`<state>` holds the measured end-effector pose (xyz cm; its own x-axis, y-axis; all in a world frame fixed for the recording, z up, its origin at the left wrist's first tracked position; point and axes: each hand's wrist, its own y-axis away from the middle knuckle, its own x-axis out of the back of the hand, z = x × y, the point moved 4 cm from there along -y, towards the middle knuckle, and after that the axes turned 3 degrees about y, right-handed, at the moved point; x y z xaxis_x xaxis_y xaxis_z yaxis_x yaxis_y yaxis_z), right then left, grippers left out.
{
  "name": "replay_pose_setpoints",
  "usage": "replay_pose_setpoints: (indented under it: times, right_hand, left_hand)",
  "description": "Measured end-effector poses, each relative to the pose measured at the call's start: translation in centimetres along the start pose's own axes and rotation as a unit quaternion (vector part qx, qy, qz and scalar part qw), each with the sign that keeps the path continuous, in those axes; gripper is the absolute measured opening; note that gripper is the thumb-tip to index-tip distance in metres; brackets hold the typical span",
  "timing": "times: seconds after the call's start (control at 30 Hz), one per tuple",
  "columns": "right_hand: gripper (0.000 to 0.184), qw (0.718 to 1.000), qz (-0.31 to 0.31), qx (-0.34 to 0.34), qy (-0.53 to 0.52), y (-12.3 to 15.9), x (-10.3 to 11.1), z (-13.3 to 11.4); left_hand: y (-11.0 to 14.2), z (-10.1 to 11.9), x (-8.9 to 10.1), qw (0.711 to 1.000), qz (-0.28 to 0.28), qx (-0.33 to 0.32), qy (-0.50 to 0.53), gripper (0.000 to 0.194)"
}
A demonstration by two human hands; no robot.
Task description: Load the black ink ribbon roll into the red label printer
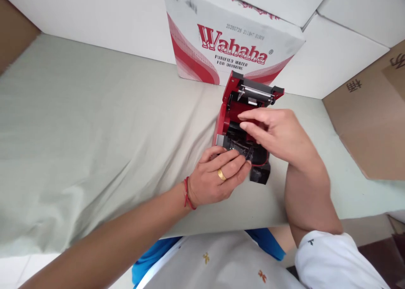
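Note:
A small red and black machine (220, 122) stands on the cloth with its lid (256, 90) tilted up; it looks like a label printer. A metal rod runs across the inside of the lid. Over the machine's front edge lies my left hand (218, 175), with a gold ring and a red string bracelet. Its fingers press on crumpled shiny black film (242, 147), and their tips are partly hidden. My right hand (274, 130) hovers over the opening, thumb and forefinger apart with nothing visible between them. A black block-shaped part (260, 174) juts out at the machine's front right.
Pale green cloth (95, 124) covers the surface, wrinkled left of the machine. Right behind the machine stands a white and red Wahaha water carton (234, 36). White boxes (104, 19) line the back, and a brown cardboard box (370, 112) stands at the right.

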<state>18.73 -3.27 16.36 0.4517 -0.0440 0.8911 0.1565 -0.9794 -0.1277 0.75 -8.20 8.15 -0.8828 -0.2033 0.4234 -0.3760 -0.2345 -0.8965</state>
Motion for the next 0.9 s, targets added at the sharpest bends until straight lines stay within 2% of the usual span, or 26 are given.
replay_pose_setpoints:
  times: [0.03, 0.1, 0.17, 0.2, 0.27, 0.37, 0.5, 0.57, 0.73, 0.9]
  right_hand:
    - [0.026, 0.998, 0.042, 0.008, -0.036, 0.4, 0.8, -0.1]
    - [0.035, 0.983, 0.176, 0.012, -0.054, 1.0, 2.5, 0.3]
    - [0.041, 0.96, 0.28, 0.023, -0.002, 1.1, 3.5, 1.1]
    - [0.044, 0.954, 0.296, 0.036, 0.036, 0.9, 3.6, 1.6]
    - [0.05, 0.957, 0.265, 0.063, 0.101, 0.0, 3.2, 2.3]
    - [0.052, 0.975, 0.16, 0.068, 0.137, -0.8, 2.7, 2.6]
    - [0.046, 0.986, 0.088, 0.025, 0.137, 0.2, 3.6, 0.9]
    - [0.044, 0.989, 0.056, 0.031, 0.136, 1.0, 4.1, 0.2]
    - [0.041, 0.984, -0.018, 0.09, 0.154, 2.2, 3.7, -0.3]
    - [0.039, 0.969, -0.137, 0.082, 0.189, 2.2, 1.7, -1.1]
  left_hand:
    - [0.0, 0.0, 0.0, 1.0, -0.002, 0.0, 0.0, 0.017]
    - [0.1, 0.1, -0.1, 1.0, -0.009, 0.002, -0.003, 0.019]
    - [0.2, 0.1, -0.2, 1.0, -0.018, 0.004, -0.007, 0.021]
    - [0.3, 0.2, -0.2, 1.0, -0.023, 0.005, -0.007, 0.022]
    - [0.3, 0.2, -0.3, 0.999, -0.032, 0.005, -0.006, 0.024]
    - [0.2, 0.1, -0.3, 0.999, -0.034, 0.001, -0.004, 0.023]
    - [0.2, 0.0, -0.2, 0.999, -0.034, 0.002, -0.008, 0.021]
    - [0.3, 0.0, -0.3, 0.999, -0.041, 0.004, -0.007, 0.022]
    - [0.8, -0.1, -0.3, 0.999, -0.049, 0.006, -0.001, 0.029]
    - [0.7, -0.1, -0.4, 0.999, -0.039, 0.01, 0.001, 0.029]
